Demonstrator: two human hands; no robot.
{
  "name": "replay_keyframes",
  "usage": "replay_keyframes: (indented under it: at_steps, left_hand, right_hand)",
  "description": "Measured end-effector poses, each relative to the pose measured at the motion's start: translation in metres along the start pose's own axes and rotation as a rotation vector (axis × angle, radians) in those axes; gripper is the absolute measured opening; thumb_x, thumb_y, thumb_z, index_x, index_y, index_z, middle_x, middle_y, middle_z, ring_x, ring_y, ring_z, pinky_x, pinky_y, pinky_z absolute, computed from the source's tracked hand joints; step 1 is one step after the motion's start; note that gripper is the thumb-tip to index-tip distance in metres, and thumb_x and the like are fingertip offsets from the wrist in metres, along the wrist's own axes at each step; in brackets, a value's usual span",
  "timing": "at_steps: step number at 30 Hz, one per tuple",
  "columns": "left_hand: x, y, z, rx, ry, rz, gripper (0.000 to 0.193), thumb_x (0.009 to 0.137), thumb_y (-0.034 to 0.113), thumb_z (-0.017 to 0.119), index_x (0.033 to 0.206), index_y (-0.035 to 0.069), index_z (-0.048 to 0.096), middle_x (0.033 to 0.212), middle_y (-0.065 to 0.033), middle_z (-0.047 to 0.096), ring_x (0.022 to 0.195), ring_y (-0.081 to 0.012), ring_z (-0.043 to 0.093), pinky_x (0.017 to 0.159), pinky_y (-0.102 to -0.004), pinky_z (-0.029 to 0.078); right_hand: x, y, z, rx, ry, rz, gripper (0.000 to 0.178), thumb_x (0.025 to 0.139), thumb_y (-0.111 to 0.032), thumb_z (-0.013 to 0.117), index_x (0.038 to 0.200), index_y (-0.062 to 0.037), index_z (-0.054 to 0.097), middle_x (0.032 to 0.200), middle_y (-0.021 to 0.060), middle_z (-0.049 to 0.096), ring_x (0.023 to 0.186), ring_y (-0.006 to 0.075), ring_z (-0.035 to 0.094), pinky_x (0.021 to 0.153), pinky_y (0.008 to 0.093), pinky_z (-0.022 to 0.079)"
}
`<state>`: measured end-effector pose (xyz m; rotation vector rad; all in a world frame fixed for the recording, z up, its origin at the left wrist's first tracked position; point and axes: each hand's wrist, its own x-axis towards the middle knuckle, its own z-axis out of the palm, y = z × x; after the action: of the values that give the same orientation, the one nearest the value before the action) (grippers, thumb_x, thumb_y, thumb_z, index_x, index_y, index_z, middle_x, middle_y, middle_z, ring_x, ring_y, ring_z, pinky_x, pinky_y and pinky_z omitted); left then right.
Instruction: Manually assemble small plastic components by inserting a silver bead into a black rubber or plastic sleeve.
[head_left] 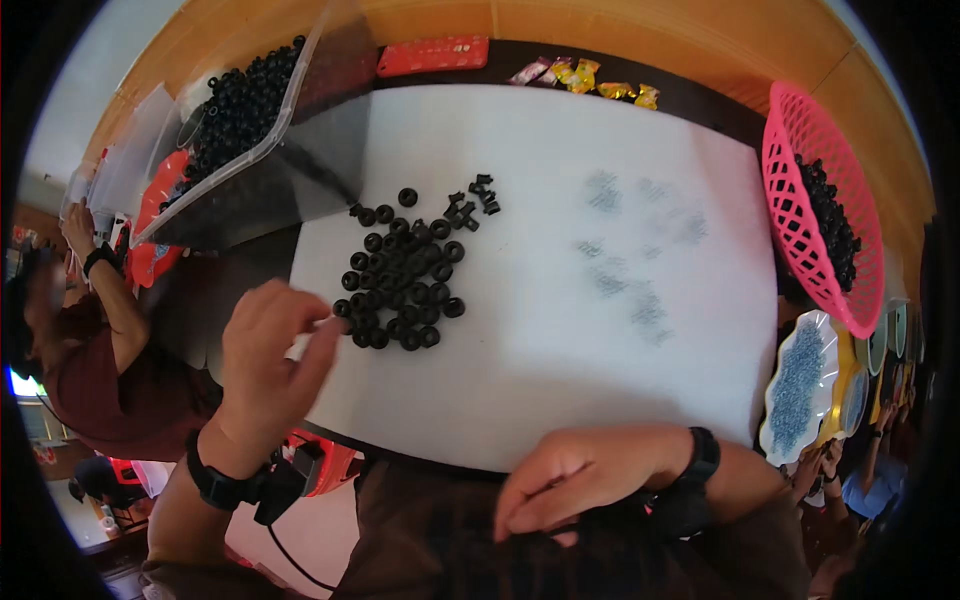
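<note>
My left hand (272, 355) is at the left edge of the white board (520, 390), thumb and forefinger pinched together beside a pile of black ring-shaped parts (395, 275). What the pinch holds, if anything, is too small to make out. My right hand (590, 478) hangs over the board's front edge with its fingers curled in; whatever they enclose is hidden. Just beyond the rings lie several small black plastic pieces (465, 212). Clusters of tiny silvery, spring-like parts (625, 275) are spread over the right half of the board.
A clear bin (265, 150) of black rings stands at the back left. On the right are a pink basket (820, 210) of small black pieces and a white dish (830, 365) of silvery parts. Behind the board lie a red case (433, 56) and wrapped sweets (580, 76). Another person (120, 350) sits left.
</note>
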<state>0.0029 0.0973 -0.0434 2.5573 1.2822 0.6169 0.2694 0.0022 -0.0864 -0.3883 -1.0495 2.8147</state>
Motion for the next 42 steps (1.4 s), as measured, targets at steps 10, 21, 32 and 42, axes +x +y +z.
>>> replay_keyframes:
  at_steps: [10, 21, 32, 42]
  left_hand:
    - [0.045, 0.029, 0.037, 0.090, -0.265, 0.320, 0.027, 0.064, 0.012, 0.072, 0.089, 0.008, 0.062, 0.116, -0.0082, 0.051, 0.111, -0.0262, 0.045, 0.092, -0.0442, 0.026]
    - [0.047, 0.051, 0.040, -0.231, -0.091, 0.370, 0.033, 0.057, 0.008, 0.074, 0.088, 0.010, 0.064, 0.107, -0.0076, 0.056, 0.102, -0.0277, 0.050, 0.084, -0.0382, 0.032]
    - [0.055, 0.080, 0.051, -0.160, -0.030, 0.562, 0.036, 0.056, 0.014, 0.072, 0.092, 0.010, 0.065, 0.103, -0.0058, 0.058, 0.093, -0.0268, 0.053, 0.081, -0.0408, 0.033]
    - [0.073, 0.072, 0.055, -0.358, -0.308, 0.441, 0.032, 0.066, 0.008, 0.069, 0.098, 0.010, 0.064, 0.097, -0.0035, 0.059, 0.088, -0.0215, 0.054, 0.079, -0.0382, 0.032]
  right_hand:
    - [-0.006, -0.002, 0.005, 0.086, 0.041, 0.056, 0.024, 0.091, -0.012, 0.056, 0.111, 0.0000, 0.060, 0.085, 0.0024, 0.062, 0.061, 0.0044, 0.054, 0.055, 0.0184, 0.044]
    - [-0.002, 0.003, 0.000, 0.128, 0.658, -0.504, 0.031, 0.091, -0.014, 0.056, 0.120, -0.0032, 0.051, 0.098, 0.0018, 0.059, 0.087, 0.0068, 0.055, 0.075, 0.0230, 0.046]
    - [-0.014, 0.006, 0.007, 0.162, 0.736, -0.821, 0.029, 0.093, -0.012, 0.052, 0.120, -0.0024, 0.048, 0.100, 0.0026, 0.056, 0.092, 0.0055, 0.052, 0.080, 0.0231, 0.044]
    - [-0.026, 0.012, -0.005, -0.772, 0.892, -0.911, 0.014, 0.074, -0.006, 0.069, 0.087, -0.0021, 0.064, 0.073, 0.0074, 0.060, 0.065, 0.0232, 0.056, 0.059, 0.0315, 0.042]
